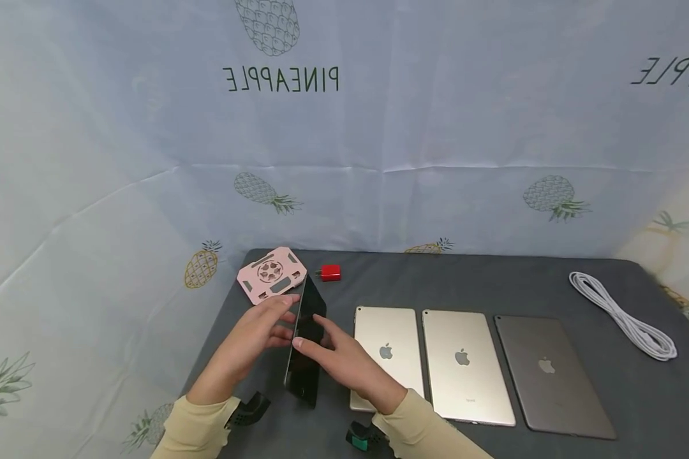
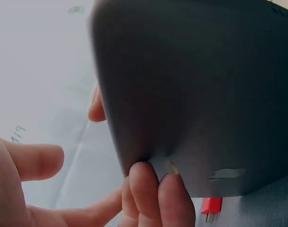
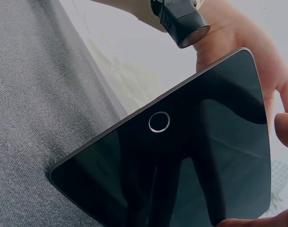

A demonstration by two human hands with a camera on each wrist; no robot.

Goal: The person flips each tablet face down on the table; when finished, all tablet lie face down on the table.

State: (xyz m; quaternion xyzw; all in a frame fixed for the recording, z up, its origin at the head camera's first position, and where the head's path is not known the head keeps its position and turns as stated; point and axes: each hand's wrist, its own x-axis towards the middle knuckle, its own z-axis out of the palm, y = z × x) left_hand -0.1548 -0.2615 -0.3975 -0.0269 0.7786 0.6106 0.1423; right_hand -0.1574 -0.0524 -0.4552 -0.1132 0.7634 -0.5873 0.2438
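A dark tablet (image 1: 307, 357) stands tilted on its long edge at the left of the table. Its black screen (image 3: 186, 142) with a round button faces right, and its grey back (image 2: 181, 94) faces left. Fingertips of my left hand (image 1: 249, 344) press against that back, while the left thumb (image 2: 37, 161) stays apart from the tablet. From the other side, my right hand (image 1: 344, 360) touches the screen with its index finger (image 1: 325, 325). The right thumb (image 1: 307, 347) lies across the upper edge. The remaining right fingers are hidden in the head view.
Beyond my left hand lies a pink case (image 1: 264, 268) beside a red charger plug (image 1: 330, 273). To the right are two gold tablets (image 1: 399, 325) (image 1: 473, 382) and a grey tablet (image 1: 551, 395), backs up. A coiled white cable (image 1: 626, 319) rests near the table's right edge.
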